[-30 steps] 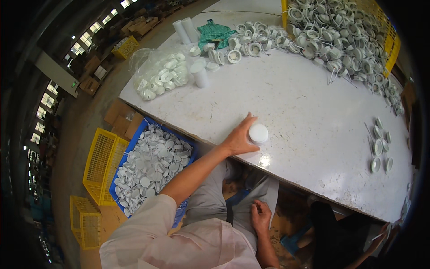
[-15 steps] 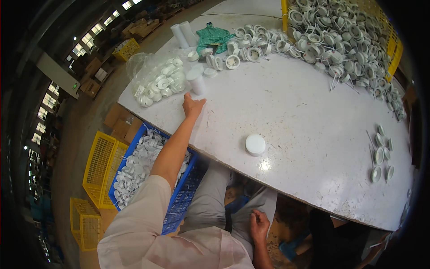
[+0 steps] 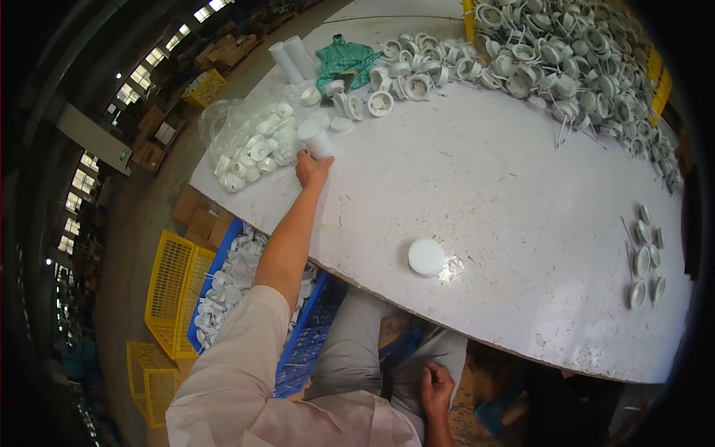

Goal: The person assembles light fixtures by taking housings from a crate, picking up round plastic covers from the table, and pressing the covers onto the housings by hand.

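My left hand [image 3: 311,168] reaches far across the white table [image 3: 484,194] and grips the lower end of a stack of white round caps [image 3: 316,138] lying beside a clear bag of white parts [image 3: 249,145]. A single white round disc [image 3: 426,257] lies alone near the table's front edge. My right hand [image 3: 436,387] rests below the table on my lap, fingers curled, nothing visible in it.
A large heap of white ring-shaped parts [image 3: 566,59] covers the far side of the table, with a green cloth [image 3: 344,58] and two white tubes [image 3: 290,58]. Several parts [image 3: 644,257] lie at the right edge. A blue crate of white discs [image 3: 238,279] and yellow crates [image 3: 171,287] stand on the floor at left.
My left hand let go of the white disc near the front edge, reached out to the far left and took hold of the stack of caps. The right hand stayed on my lap.
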### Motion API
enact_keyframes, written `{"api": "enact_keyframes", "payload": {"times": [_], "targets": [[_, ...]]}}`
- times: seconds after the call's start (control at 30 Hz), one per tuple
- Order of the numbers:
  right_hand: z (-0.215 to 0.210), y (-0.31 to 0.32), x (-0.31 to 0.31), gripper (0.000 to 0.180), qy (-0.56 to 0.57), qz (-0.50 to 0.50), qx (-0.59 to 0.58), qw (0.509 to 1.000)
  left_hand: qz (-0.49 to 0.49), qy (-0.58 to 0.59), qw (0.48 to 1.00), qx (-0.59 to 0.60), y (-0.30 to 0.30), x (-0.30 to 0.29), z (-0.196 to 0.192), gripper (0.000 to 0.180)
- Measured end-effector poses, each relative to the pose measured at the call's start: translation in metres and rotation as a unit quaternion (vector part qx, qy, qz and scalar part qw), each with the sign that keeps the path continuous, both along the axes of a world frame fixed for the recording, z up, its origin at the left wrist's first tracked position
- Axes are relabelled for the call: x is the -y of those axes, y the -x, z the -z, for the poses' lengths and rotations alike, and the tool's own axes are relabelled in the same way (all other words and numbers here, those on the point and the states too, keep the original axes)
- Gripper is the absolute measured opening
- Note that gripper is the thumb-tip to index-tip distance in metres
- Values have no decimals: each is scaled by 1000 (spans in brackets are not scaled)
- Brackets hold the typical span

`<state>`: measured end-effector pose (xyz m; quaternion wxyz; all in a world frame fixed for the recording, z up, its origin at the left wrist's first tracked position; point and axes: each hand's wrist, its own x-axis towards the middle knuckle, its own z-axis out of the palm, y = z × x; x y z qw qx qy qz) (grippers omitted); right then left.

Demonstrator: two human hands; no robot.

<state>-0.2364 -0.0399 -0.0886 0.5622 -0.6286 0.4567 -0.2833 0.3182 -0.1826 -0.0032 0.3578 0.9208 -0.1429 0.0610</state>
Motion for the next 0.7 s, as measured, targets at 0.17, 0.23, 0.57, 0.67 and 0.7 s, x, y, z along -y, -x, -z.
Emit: {"api": "enact_keyframes", "payload": {"times": [0.17,0.23,0.57,0.67,0.7], "targets": [[-2,-3,5,12,36,-5,-13,999,0,5,1000,11,-12,10,2,79],[-7,-5,7,12,28,-7,-18,999,-3,2,1000,12,-15,13,2,78],[-7,-6,12,12,65,-7,-21,998,23,22,999,29,-27,18,3,77],[-9,-3,11,11,31,-4,-23,999,58,26,997,52,-27,6,12,75],[-10,-5,12,11,34,-8,-12,999,53,28,996,63,-36,-4,13,75]]}}
